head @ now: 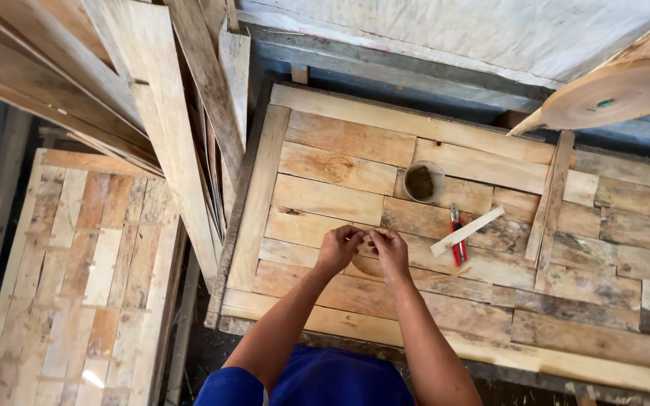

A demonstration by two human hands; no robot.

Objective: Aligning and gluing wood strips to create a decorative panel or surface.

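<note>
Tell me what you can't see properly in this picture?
- Head view: whatever the left hand and right hand pinch together is too small, covered by fingers.
- Round tin: its dark contents are unclear.
- Roll of wood strip: cut off by the right edge.
- Red-handled tool: partly under a wooden stick.

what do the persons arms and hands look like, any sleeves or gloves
Both arms are bare from the upper arm down; no long sleeves show. The left hand and right hand wear no gloves, and no rings, watch or bands are visible. A bright blue garment covers the torso at the bottom edge.
</note>
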